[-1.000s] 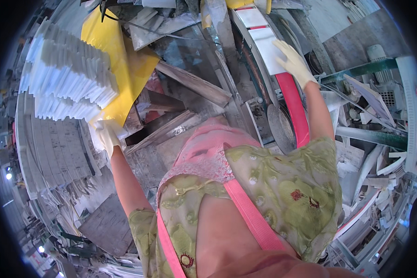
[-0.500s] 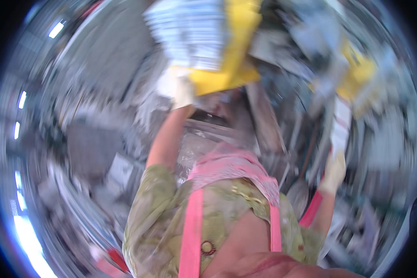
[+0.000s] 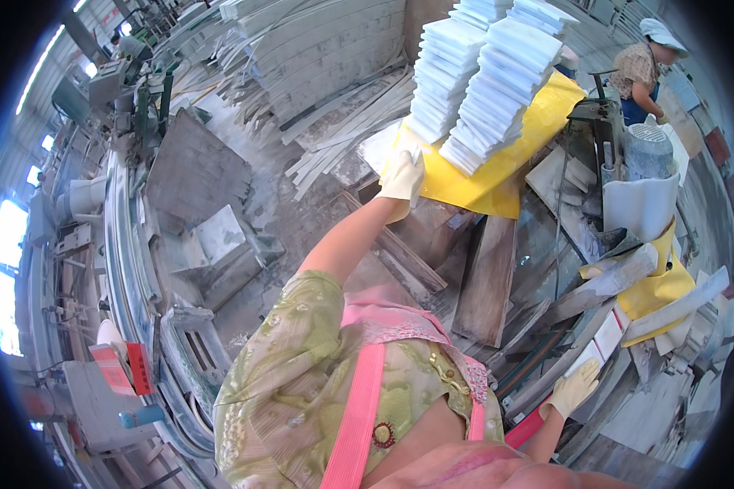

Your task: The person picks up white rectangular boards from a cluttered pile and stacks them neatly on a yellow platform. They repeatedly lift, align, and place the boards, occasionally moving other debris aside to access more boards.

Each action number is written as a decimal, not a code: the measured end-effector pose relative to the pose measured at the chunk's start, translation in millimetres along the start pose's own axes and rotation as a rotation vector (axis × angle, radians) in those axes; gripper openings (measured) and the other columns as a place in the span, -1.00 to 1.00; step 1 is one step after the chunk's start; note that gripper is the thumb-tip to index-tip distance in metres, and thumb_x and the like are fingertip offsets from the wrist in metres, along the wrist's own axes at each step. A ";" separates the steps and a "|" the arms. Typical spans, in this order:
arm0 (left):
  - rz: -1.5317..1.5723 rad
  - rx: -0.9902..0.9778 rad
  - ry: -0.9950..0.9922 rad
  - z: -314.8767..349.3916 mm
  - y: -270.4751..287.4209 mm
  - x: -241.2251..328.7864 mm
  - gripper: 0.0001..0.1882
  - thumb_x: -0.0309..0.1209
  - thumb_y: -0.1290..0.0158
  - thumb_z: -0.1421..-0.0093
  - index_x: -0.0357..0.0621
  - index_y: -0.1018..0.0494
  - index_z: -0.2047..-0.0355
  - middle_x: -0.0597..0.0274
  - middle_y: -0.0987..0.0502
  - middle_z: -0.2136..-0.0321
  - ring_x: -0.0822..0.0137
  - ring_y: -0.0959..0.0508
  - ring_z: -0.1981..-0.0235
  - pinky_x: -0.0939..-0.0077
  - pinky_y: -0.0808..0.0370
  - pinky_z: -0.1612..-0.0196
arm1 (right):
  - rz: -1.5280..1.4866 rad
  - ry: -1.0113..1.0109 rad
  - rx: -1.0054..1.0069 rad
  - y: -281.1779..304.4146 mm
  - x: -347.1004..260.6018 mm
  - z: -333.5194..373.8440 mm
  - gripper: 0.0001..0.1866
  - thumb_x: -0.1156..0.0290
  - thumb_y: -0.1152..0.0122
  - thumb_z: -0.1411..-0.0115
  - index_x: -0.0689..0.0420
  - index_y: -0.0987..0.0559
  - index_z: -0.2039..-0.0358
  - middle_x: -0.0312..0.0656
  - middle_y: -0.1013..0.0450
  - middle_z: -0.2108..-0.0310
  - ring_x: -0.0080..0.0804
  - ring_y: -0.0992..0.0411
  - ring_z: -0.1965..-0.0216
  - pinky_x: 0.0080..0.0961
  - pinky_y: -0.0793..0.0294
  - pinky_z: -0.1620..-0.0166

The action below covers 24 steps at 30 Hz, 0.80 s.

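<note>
My left hand (image 3: pixel 403 177), in a cream glove, is at the near left corner of a yellow sheet (image 3: pixel 485 181). Its fingers are curled, and whatever they may hold is hidden. Tall stacks of thin white slabs (image 3: pixel 497 85) stand on that sheet, just beyond the hand. Low on the right, my right hand (image 3: pixel 573 389), gloved too, lies with its fingers stretched out and apart. Those fingertips reach the near end of a row of white rectangular pieces (image 3: pixel 602 341) set along a long rail.
A second yellow sheet (image 3: pixel 659 289) hangs under grey boards at right, below a motor (image 3: pixel 649 150). A co-worker (image 3: pixel 640 73) in a pale hat stands far right. Long stone strips (image 3: pixel 359 122) lie on the floor ahead. Machine rails (image 3: pixel 130 261) run along the left, near a wooden board (image 3: pixel 196 167).
My view has swung, and the blur is gone. The slab stacks now appear farther right in the picture, and my right hand appears lower. Both hands stay by the same things.
</note>
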<state>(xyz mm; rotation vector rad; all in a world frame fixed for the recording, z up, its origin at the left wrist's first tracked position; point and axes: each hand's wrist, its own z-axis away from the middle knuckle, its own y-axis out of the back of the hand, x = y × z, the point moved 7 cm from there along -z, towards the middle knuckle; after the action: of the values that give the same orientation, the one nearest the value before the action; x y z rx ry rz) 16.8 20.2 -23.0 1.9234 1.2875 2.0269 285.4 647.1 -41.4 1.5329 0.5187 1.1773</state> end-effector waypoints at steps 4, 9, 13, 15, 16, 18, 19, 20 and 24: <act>0.038 -0.037 -0.024 -2.7 -7.6 -2.9 -0.55 -0.16 -0.03 -0.32 -0.40 -0.61 0.20 -0.32 -0.62 0.21 -0.21 -0.64 0.14 0.06 -0.56 0.03 | 0.071 -0.013 0.180 -3.1 -9.7 -17.1 -0.02 0.29 -0.31 -0.14 0.22 -0.04 -0.50 -0.06 -0.02 -0.52 -0.23 0.03 -0.53 -0.24 0.00 -0.49; -0.195 -0.157 -0.085 -7.6 6.0 17.4 -0.52 -0.11 0.01 -0.35 -0.37 -0.63 0.23 -0.31 -0.64 0.26 -0.20 -0.67 0.20 0.07 -0.58 0.05 | -0.205 -0.029 0.183 7.4 3.8 -18.9 -0.17 0.30 -0.23 -0.23 0.24 -0.13 -0.44 -0.01 -0.13 -0.43 -0.18 -0.12 -0.43 -0.22 -0.19 -0.37; -0.236 -0.509 -0.020 -11.1 12.5 21.6 -0.46 -0.08 0.10 -0.39 -0.38 -0.63 0.23 -0.23 -0.67 0.32 -0.07 -0.72 0.25 0.09 -0.65 0.20 | -0.579 -0.166 0.152 49.9 13.6 -25.3 -0.51 0.17 -0.21 -0.36 0.26 -0.53 -0.15 0.06 -0.62 0.14 -0.03 -0.61 0.11 -0.16 -0.56 0.05; -0.145 -0.590 0.022 -11.0 15.4 17.5 -0.51 -0.11 0.00 -0.29 -0.40 -0.63 0.25 -0.21 -0.67 0.35 -0.02 -0.72 0.35 0.16 -0.64 0.29 | -1.012 -0.084 0.070 69.4 -14.6 -33.5 -0.54 0.15 -0.18 -0.39 0.26 -0.55 -0.11 -0.04 -0.62 0.16 -0.20 -0.60 0.15 -0.25 -0.56 0.09; -0.091 -0.604 0.031 -11.3 16.1 15.1 -0.52 -0.12 -0.05 -0.24 -0.41 -0.63 0.25 -0.19 -0.67 0.36 0.01 -0.72 0.39 0.19 -0.63 0.33 | -1.210 -0.101 0.042 75.8 -33.6 -30.3 -0.54 0.14 -0.17 -0.40 0.26 -0.56 -0.09 -0.09 -0.62 0.16 -0.28 -0.59 0.17 -0.31 -0.55 0.11; -0.084 -0.552 -0.070 -14.4 17.3 13.8 -0.53 -0.13 -0.03 -0.26 -0.42 -0.62 0.27 -0.21 -0.66 0.39 -0.03 -0.71 0.40 0.16 -0.63 0.33 | -1.659 0.150 -0.065 103.0 -101.2 -20.7 -0.54 0.11 -0.14 -0.42 0.28 -0.59 -0.04 -0.18 -0.60 0.17 -0.46 -0.55 0.20 -0.44 -0.53 0.13; -0.074 -0.542 -0.110 -16.0 15.2 12.9 -0.53 -0.13 -0.03 -0.27 -0.42 -0.61 0.28 -0.23 -0.65 0.40 -0.05 -0.71 0.41 0.15 -0.63 0.34 | -1.724 0.154 -0.081 114.3 -138.3 -15.9 -0.54 0.11 -0.13 -0.42 0.30 -0.59 -0.03 -0.16 -0.60 0.16 -0.46 -0.55 0.21 -0.44 -0.52 0.12; -0.098 -0.467 -0.226 -18.3 16.0 16.8 -0.53 -0.14 -0.02 -0.28 -0.43 -0.61 0.29 -0.24 -0.65 0.41 -0.06 -0.70 0.41 0.14 -0.62 0.33 | -1.795 0.215 -0.093 129.7 -181.7 -10.3 -0.53 0.11 -0.13 -0.43 0.32 -0.60 -0.02 -0.15 -0.60 0.16 -0.45 -0.55 0.21 -0.45 -0.52 0.11; -0.119 -0.438 -0.315 -23.6 3.5 15.7 -0.51 -0.11 0.03 -0.32 -0.41 -0.60 0.33 -0.25 -0.64 0.42 -0.10 -0.69 0.37 0.08 -0.59 0.25 | -1.934 0.354 -0.073 194.7 -346.0 7.7 -0.60 0.21 -0.14 -0.44 0.32 -0.59 -0.03 -0.14 -0.59 0.12 -0.47 -0.52 0.18 -0.46 -0.50 0.11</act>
<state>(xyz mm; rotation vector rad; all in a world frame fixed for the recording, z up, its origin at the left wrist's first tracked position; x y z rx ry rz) -5.0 14.7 -5.4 1.8110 0.7856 1.6842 99.5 298.3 -2.8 0.1960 1.5962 -0.1439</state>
